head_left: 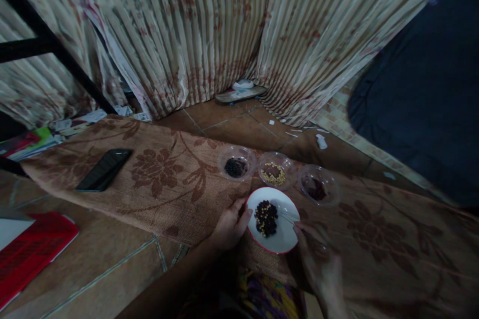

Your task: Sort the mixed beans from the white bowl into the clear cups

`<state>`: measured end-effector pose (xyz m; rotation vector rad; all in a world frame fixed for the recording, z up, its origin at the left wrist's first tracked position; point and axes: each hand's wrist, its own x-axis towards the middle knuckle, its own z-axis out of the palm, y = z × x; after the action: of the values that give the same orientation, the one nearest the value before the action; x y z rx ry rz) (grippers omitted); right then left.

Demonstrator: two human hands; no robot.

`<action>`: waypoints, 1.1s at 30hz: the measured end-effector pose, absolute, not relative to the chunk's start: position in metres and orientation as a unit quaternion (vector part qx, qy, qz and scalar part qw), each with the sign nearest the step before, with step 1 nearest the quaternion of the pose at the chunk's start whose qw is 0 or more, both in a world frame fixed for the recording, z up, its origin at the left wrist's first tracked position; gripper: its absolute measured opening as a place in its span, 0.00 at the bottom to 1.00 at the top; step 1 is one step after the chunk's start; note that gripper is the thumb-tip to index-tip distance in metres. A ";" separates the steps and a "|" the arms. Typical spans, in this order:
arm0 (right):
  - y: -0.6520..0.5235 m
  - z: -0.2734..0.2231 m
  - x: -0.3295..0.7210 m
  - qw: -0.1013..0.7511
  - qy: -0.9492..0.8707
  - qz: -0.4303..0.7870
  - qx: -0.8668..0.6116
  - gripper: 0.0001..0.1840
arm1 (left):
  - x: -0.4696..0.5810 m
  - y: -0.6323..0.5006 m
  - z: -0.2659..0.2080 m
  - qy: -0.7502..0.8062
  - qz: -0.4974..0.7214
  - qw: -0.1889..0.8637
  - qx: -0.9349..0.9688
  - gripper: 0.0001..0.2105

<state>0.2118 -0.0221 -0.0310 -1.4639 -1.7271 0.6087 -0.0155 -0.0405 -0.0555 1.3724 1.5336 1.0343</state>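
At the near edge of the tabletop, we find the left hand on the left rim of the bowl, its grip closed there, thumb and fingers at the edge. The right hand is blurred; its grip looks pinched tight on a thin tool, probably tweezers, which reaches in over the right rim. We cannot make out whether the tips have anything between them.

In the bowl, beans, dark and yellow mixed, lie heaped left of centre, the tool just beside them. We judge the step in hand to be picking at this heap. A next move calls for a steady bowl, tips set around a single bean and a light squeeze.

Just beyond stand three clear cups in a row: the left cup with black beans, the middle cup with yellow beans, the right cup with dark red ones. Farther left, well apart, we note a phone; past the tabletop, a skateboard by the curtain.
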 end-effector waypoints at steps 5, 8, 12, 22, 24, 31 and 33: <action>-0.020 -0.032 0.210 0.382 -0.690 0.229 -0.570 0.13 | -0.016 -0.040 -0.053 0.601 0.416 0.412 0.544 0.17; -0.020 -0.032 0.209 0.383 -0.699 0.220 -0.563 0.14 | -0.016 -0.040 -0.054 0.602 0.418 0.409 0.543 0.17; -0.018 -0.037 0.211 0.386 -0.717 0.196 -0.546 0.12 | -0.016 -0.040 -0.056 0.609 0.410 0.409 0.543 0.17; -0.017 -0.045 0.215 0.393 -0.727 0.179 -0.534 0.11 | -0.016 -0.041 -0.057 0.613 0.404 0.408 0.543 0.18; -0.016 -0.044 0.214 0.395 -0.729 0.174 -0.531 0.11 | -0.016 -0.041 -0.057 0.611 0.403 0.412 0.543 0.18; -0.019 -0.043 0.216 0.396 -0.710 0.192 -0.549 0.12 | -0.015 -0.040 -0.055 0.610 0.408 0.409 0.543 0.18; -0.021 -0.037 0.217 0.404 -0.687 0.203 -0.569 0.12 | -0.015 -0.040 -0.055 0.613 0.406 0.407 0.542 0.17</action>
<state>0.2167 -0.0206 -0.0369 -1.4360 -1.7359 0.5115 -0.0151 -0.0404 -0.0550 1.3663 1.5455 1.0251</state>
